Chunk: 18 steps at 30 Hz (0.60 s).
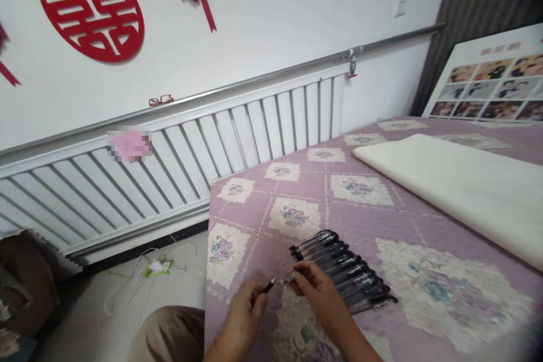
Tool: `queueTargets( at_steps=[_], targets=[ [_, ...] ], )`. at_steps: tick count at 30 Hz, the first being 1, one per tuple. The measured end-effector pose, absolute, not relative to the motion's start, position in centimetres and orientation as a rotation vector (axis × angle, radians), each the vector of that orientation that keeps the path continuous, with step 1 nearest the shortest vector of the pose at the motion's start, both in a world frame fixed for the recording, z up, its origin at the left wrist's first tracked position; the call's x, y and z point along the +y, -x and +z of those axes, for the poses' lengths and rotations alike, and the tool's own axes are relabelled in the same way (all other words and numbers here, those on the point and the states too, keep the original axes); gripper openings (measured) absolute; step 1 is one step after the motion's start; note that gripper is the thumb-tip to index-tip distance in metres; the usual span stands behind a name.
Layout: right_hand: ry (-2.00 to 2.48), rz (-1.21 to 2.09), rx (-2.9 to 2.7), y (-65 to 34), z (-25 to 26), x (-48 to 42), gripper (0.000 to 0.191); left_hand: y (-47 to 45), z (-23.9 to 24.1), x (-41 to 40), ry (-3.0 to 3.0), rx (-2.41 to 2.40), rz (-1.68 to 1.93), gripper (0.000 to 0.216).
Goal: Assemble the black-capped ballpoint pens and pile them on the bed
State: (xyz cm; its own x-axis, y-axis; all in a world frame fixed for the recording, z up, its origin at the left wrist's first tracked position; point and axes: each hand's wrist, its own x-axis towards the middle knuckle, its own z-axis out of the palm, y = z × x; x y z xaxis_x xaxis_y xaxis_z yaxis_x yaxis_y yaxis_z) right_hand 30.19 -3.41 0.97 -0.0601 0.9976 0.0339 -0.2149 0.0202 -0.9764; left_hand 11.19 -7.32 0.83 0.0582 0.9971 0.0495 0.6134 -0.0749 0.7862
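Observation:
My left hand (244,311) is closed around a small dark pen part (268,286) whose tip points right. Just to its right, my right hand (316,288) pinches a clear and silver pen piece (289,279) between thumb and fingers; the two pieces almost meet. Both hands hover over the near edge of a bed with a purple flowered cover (373,220). Right behind my right hand lies a row of several black pens (345,271) side by side on the cover.
A folded cream sheet (453,186) lies across the bed at the right. A white radiator grille (169,169) runs along the wall, with red glasses (161,100) on its pipe. A photo board (492,82) leans at the far right. Cords (156,266) lie on the floor.

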Motion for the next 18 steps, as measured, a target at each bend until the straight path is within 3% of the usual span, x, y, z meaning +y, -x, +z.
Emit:
queueTargets(
  at_steps=[11,18],
  targets=[
    [1.007,1.281,-1.108,-30.56,0.41,-3.27,0.034,-11.71,0.86,-7.66,-1.693,1.57,0.827,0.013],
    [0.985,1.418,-1.318,-29.58,0.57,-3.83,0.024,-12.01,1.3,-7.75,-1.689,1.612,0.8,0.009]
  ],
)
